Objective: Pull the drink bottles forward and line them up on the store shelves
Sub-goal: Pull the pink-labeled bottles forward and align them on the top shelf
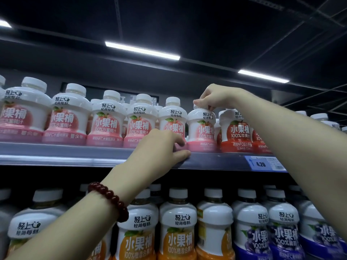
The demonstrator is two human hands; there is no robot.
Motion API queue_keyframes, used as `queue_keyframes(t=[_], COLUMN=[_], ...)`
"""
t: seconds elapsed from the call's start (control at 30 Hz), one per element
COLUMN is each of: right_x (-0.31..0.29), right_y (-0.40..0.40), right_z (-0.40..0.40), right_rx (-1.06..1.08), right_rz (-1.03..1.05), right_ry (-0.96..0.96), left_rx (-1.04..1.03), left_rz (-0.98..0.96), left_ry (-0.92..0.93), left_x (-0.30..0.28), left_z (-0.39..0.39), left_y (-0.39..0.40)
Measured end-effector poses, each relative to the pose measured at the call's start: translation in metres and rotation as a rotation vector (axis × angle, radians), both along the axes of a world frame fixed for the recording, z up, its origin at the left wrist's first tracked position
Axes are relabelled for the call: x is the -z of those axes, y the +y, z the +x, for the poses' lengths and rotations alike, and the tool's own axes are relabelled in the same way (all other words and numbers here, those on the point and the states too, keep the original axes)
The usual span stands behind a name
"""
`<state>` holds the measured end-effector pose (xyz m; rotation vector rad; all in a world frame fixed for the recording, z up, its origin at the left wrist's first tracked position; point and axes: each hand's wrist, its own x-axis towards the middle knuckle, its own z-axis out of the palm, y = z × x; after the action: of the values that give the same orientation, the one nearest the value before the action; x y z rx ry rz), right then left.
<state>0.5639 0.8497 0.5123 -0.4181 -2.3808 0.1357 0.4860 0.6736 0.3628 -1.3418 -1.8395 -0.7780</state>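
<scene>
Two hands are raised to the upper shelf [75,156]. The right hand [216,96] is clamped from above on the cap of a pink peach bottle [201,128], fingers curled round the top so that the cap itself is hidden. That bottle stands upright, long axis vertical, at the front lip of the upper shelf, directly beneath the right hand, so the coming pull would seem to run toward the viewer and along the lip. The left hand [161,145], with a dark red bead bracelet [110,199] at its wrist, is set against the same lip just left of the gripped bottle, fingers curled at the foot of the neighbouring peach bottle [173,121]; whether that bottle is truly gripped cannot be told.

Just right of the gripped bottle an apple bottle [238,128] is stood, its label reading 水果桶 and 100%苹果汁. On the peach labels 轻上, 轻简每刻, 水果桶 and 100%水蜜桃汁 can be read. Farther right on the lip a blue price tag [262,164] is marked 4.20. Below the upper shelf, orange bottles [176,231] and purple bottles [251,233] of the same brand are ranged.
</scene>
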Motion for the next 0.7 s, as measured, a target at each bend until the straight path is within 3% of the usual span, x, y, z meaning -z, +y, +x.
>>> queue_keyframes(t=[0.57, 0.7], right_x=[0.013, 0.008], right_y=[-0.01, -0.002], right_z=[0.006, 0.013], right_rx=[0.042, 0.086], right_rz=[0.067, 0.05], right_ry=[0.084, 0.092], left_rx=[-0.002, 0.02], left_rz=[-0.037, 0.159], left_ry=[0.023, -0.013], left_x=[-0.007, -0.048], left_z=[0.005, 0.005], left_y=[-0.004, -0.005])
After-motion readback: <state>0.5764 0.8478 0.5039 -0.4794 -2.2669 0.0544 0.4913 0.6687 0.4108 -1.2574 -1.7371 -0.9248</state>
